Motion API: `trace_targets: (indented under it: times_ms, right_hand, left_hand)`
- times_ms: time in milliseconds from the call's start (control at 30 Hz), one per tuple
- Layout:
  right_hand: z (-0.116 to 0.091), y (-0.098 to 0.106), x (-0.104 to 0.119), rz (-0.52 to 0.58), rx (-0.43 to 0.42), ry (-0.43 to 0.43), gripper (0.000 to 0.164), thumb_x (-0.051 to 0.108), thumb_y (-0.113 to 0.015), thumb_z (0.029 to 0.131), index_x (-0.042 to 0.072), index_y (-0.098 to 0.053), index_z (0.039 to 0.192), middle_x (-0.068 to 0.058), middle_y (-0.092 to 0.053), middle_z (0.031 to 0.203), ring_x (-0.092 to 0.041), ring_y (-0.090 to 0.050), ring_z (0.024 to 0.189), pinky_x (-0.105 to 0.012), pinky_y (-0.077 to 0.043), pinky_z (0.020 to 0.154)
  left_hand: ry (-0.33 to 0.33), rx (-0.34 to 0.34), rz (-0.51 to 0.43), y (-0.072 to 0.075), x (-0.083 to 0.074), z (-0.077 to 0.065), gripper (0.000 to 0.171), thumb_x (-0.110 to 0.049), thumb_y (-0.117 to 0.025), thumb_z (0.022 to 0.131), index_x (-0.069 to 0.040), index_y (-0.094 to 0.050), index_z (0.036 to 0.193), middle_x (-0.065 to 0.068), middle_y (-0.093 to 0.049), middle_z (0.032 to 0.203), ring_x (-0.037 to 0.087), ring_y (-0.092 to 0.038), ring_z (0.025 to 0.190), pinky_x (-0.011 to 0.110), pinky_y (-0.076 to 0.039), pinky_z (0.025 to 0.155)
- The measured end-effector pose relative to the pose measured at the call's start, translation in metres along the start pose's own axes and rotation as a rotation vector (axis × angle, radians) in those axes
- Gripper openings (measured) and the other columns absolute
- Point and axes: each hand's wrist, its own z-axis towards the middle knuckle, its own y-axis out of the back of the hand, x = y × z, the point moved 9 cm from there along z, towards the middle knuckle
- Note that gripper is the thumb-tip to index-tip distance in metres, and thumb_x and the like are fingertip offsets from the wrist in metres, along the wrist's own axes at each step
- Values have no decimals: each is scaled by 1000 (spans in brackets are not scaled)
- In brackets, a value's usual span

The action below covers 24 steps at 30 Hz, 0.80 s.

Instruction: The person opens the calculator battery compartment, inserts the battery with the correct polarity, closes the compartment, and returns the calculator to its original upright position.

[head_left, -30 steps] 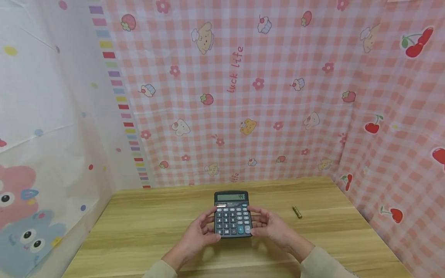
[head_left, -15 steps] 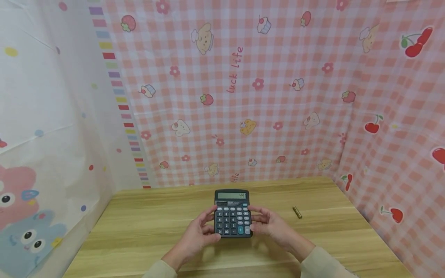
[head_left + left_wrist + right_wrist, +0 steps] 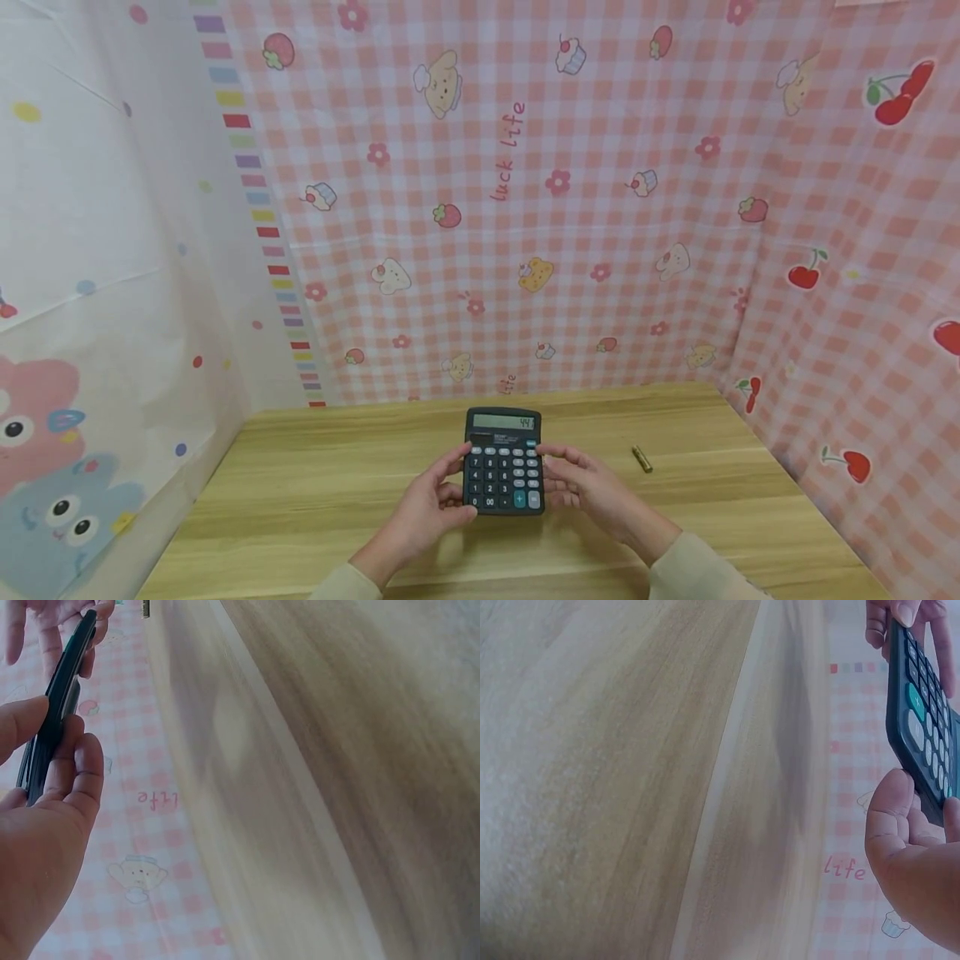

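A black desk calculator [image 3: 504, 462] with grey keys, one teal plus key and a lit digit display faces up in the head view. My left hand [image 3: 431, 500] grips its left edge, thumb at the lower corner and index finger higher up. On the opposite edge my right hand [image 3: 588, 492] holds it with curled fingers, the index fingertip near the top row of keys. Seen edge-on in the left wrist view, the calculator [image 3: 56, 712] is raised off the table, with fingers underneath. The right wrist view shows the calculator [image 3: 922, 720] between both hands.
A small gold battery-like cylinder [image 3: 642, 458] lies on the wooden table [image 3: 315, 467], right of the hands. Pink checked cloth [image 3: 487, 167] hangs behind the table and along the right side. A white patterned cloth [image 3: 112, 250] hangs at the left.
The calculator has shifted slightly right, and its top edge has tilted up a little. My right thumb has moved off its lower right corner. The left hand has barely moved.
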Motion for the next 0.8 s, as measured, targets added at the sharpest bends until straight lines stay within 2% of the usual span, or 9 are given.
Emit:
trace_targets:
  times_ms: [200, 367, 567, 800]
  right_hand:
    - [0, 1, 0, 8, -11, -18, 69, 51, -52, 111, 3, -43, 160, -12, -70, 135, -18, -71, 112, -35, -58, 98]
    - [0, 3, 0, -2, -20, -17, 67, 52, -47, 113, 3, -44, 158, -13, -72, 132, -18, -70, 110, -35, -58, 97]
    - [2, 3, -1, -6, -21, -18, 67, 55, -44, 113, 2, -46, 154, -11, -72, 127, -18, -70, 108, -34, -58, 97]
    - [0, 4, -2, 12, -21, -25, 77, 65, -33, 112, -1, -47, 148, -16, -73, 129, -21, -70, 110, -35, -59, 96]
  left_hand:
    - [-27, -8, 98, -1, -7, -3, 92, 5, -80, 89, -24, -39, 166, 27, -47, 160, 21, -73, 110, 24, -61, 89]
    - [-65, -10, 178, -2, -13, -3, 90, 5, -79, 90, -24, -39, 166, 26, -48, 159, 20, -74, 108, 27, -61, 93]
    - [-105, -15, 252, -3, -16, -4, 90, 6, -79, 91, -26, -40, 166, 23, -49, 159, 18, -74, 108, 28, -63, 91]
    - [-162, -40, 420, -4, -23, -7, 91, 2, -81, 90, -31, -41, 165, 17, -58, 152, 15, -73, 108, 42, -62, 100]
